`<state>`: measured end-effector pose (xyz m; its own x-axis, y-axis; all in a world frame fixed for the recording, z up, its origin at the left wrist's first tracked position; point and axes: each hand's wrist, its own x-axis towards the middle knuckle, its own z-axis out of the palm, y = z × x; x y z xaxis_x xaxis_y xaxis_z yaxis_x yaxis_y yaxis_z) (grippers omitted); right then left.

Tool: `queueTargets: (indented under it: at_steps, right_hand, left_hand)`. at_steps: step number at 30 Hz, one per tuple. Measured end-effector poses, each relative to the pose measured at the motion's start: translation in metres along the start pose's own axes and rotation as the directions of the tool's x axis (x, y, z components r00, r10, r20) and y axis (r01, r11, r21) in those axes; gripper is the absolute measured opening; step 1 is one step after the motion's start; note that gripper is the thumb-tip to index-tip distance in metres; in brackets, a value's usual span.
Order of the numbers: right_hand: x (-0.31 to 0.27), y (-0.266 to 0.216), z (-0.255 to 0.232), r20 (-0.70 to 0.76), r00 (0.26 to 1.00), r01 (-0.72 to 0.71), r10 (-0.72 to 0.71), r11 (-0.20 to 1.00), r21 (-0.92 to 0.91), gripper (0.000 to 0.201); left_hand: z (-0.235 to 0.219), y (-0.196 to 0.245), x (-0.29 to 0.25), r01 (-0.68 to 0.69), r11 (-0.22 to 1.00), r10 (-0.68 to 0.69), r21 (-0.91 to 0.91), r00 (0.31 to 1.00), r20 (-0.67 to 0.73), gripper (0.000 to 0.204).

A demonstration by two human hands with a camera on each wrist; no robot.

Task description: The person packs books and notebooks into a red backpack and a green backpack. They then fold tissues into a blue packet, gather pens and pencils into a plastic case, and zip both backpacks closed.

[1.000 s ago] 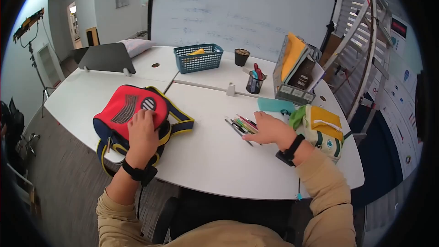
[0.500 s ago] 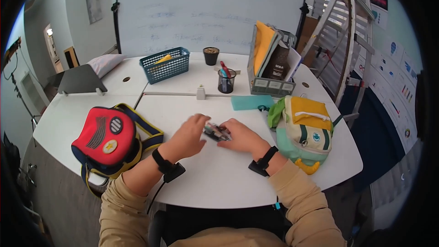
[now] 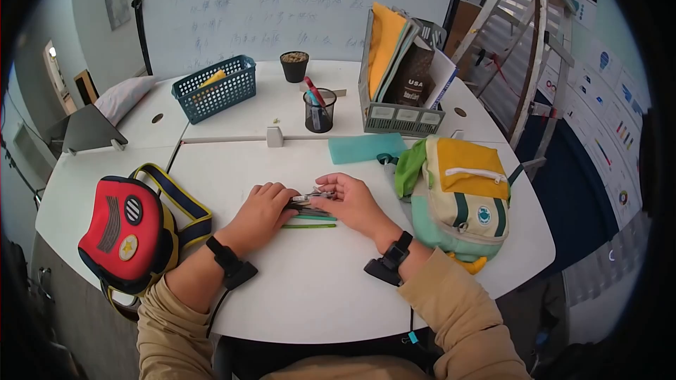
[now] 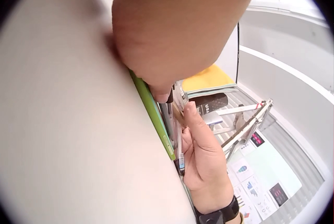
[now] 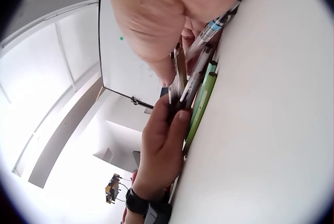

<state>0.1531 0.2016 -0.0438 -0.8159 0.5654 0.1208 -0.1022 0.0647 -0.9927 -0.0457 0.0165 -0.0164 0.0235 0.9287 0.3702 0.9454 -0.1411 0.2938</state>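
Observation:
A small bunch of pens and pencils (image 3: 304,199) lies on the white table (image 3: 310,281), between my two hands. My left hand (image 3: 257,217) grips its left end, thumb and fingertips pinching several pens in the right wrist view. At the other end my right hand (image 3: 358,205) curls round the pens, its thumb on the near side. A clear pen with a blue band (image 5: 213,28) sticks out under the right palm. On the table along the near side of the bunch lie a green pencil (image 3: 310,226) and a teal pencil (image 3: 318,218).
A red backpack (image 3: 123,229) stands at the left, a yellow and mint backpack (image 3: 461,204) at the right. Behind the hands are a turquoise pouch (image 3: 366,148), a mesh pen cup (image 3: 319,114), a blue basket (image 3: 218,91), a plant pot (image 3: 294,69) and a file box (image 3: 401,119).
My left hand has left the red backpack and come right to the pens. Both hands now hold the bunch, which has turned from slanting to lying sideways.

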Motion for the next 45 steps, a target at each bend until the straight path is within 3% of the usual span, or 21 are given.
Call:
queueTargets:
  at_steps: [3, 6, 7, 10, 25, 29, 31, 35, 38, 39, 41, 44, 45]
  right_hand:
    - [0.006, 0.006, -0.005, 0.021, 1.0, -0.017, 0.015, 0.994, 0.112, 0.036]
    - [0.009, 0.003, -0.016, 0.023, 0.989, -0.145, 0.147, 0.919, 0.366, 0.04]
    - [0.008, -0.002, -0.014, 0.023, 0.991, -0.133, 0.134, 0.926, 0.354, 0.054]
    - [0.004, -0.011, -0.013, 0.033, 0.992, -0.125, 0.122, 0.903, 0.411, 0.059]
    - [0.004, -0.005, -0.013, 0.029, 0.997, -0.07, 0.064, 0.953, 0.294, 0.051]
    - [0.006, -0.001, -0.014, -0.014, 0.999, -0.043, 0.049, 0.95, 0.308, 0.049]
    - [0.007, 0.001, -0.015, -0.049, 0.999, -0.004, 0.018, 0.964, 0.265, 0.047]
    - [0.008, 0.003, -0.019, -0.117, 0.992, 0.057, -0.044, 0.992, 0.114, 0.04]
    - [0.01, 0.005, -0.02, -0.205, 0.965, 0.164, -0.166, 0.986, -0.027, 0.029]
    - [0.01, 0.005, -0.022, -0.251, 0.937, 0.2, -0.243, 0.962, -0.188, 0.028]
    - [0.01, 0.003, -0.021, -0.299, 0.865, 0.222, -0.403, 0.842, -0.492, 0.031]
    - [0.013, 0.008, -0.033, -0.185, 0.785, 0.207, -0.591, 0.532, -0.821, 0.053]
    - [0.016, 0.013, -0.037, -0.177, 0.81, 0.175, -0.56, 0.517, -0.838, 0.058]
  left_hand:
    - [-0.002, -0.002, -0.003, 0.035, 0.998, -0.036, -0.057, 0.999, -0.024, 0.031]
    - [0.0, -0.007, -0.005, 0.049, 0.994, -0.055, -0.095, 0.997, -0.06, 0.027]
    - [0.0, -0.008, -0.005, 0.041, 0.994, -0.049, -0.103, 0.996, -0.075, 0.026]
    - [0.002, -0.01, -0.006, 0.051, 0.988, -0.066, -0.143, 0.992, -0.103, 0.025]
    - [0.003, -0.012, -0.008, 0.069, 0.981, -0.095, -0.182, 0.986, -0.139, 0.026]
    - [0.003, -0.013, -0.008, 0.11, 0.974, -0.129, -0.199, 0.988, -0.085, 0.031]
    - [0.002, -0.013, -0.008, 0.118, 0.971, -0.134, -0.208, 0.989, -0.064, 0.04]
    - [-0.009, -0.003, -0.008, -0.015, 0.991, 0.008, -0.132, 0.999, -0.053, 0.063]
    - [-0.01, -0.001, -0.008, -0.063, 0.992, 0.06, -0.113, 0.998, -0.024, 0.071]
    - [-0.006, -0.004, -0.007, -0.046, 0.992, 0.044, -0.118, 0.999, -0.019, 0.07]
    - [-0.006, -0.005, -0.007, -0.026, 0.992, 0.027, -0.124, 1.0, 0.0, 0.069]
    - [-0.006, -0.006, -0.007, -0.03, 0.991, 0.032, -0.131, 0.999, 0.017, 0.068]
    - [-0.005, -0.006, -0.008, -0.034, 0.99, 0.036, -0.134, 0.999, 0.008, 0.067]
